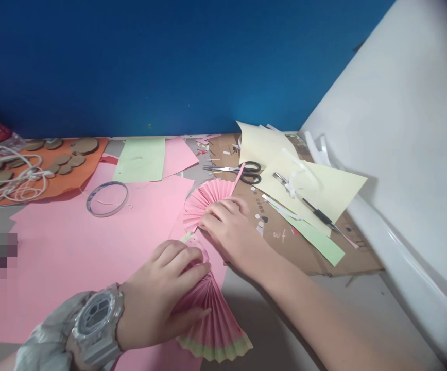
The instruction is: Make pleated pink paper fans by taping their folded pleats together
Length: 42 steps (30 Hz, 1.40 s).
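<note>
My left hand (157,296), with a grey watch on the wrist, lies over a pleated pink paper fan (218,324) edged in pale green. Its fingers are bent around the folds near the narrow end. Just beyond, my right hand (229,226) presses its curled fingers onto a second pleated pink paper fan (206,193). The narrow ends of both fans come close together between my hands. Whether they are joined is hidden by my fingers. Black-handled scissors (239,171) lie right behind the far fan.
Pink paper sheets (146,206) spread beneath and left, with a clear tape roll (107,199) on top. Cardboard (285,257) at right carries cream paper (324,185), green strips and a black pen (316,211). Far left, white cable and cardboard discs lie on orange paper (72,178).
</note>
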Available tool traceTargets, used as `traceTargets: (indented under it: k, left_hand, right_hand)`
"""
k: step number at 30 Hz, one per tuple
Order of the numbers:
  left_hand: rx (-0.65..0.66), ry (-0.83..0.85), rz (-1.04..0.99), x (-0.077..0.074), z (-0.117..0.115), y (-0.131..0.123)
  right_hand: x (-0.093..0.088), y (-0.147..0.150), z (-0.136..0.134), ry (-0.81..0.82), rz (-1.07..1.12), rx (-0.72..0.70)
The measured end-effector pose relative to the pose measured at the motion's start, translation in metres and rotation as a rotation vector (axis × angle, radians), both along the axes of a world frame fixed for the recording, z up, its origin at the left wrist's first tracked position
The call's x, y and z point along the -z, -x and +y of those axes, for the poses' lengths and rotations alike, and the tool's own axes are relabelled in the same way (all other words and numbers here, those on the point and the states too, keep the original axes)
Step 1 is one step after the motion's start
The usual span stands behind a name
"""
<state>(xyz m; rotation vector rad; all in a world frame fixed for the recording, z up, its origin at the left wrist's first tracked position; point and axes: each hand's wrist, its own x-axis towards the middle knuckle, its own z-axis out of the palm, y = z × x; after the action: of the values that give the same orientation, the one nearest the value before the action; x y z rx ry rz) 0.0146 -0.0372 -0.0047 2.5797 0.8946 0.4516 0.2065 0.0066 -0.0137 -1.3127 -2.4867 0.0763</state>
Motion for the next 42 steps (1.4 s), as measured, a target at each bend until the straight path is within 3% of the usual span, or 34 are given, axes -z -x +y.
traceTargets:
  k: [22,33,42]
  left_hand:
    - [0.006,-0.020,0.002,0.0000,0.0004,-0.0007]
    - [0.017,0.036,-0.062,0.0007,0.0032,-0.0022]
    - [0.013,-0.106,-0.042,-0.0025,0.0067,-0.0035]
  right_hand:
    - [0.0068,0.0051,0.0030,-0.071,-0.011,0.048]
    - [0.0021,0.0005,0.0029,-0.097,0.004,-0.015]
    - [0.0003,-0.0013,0.0005,-0.208,0.083,-0.019]
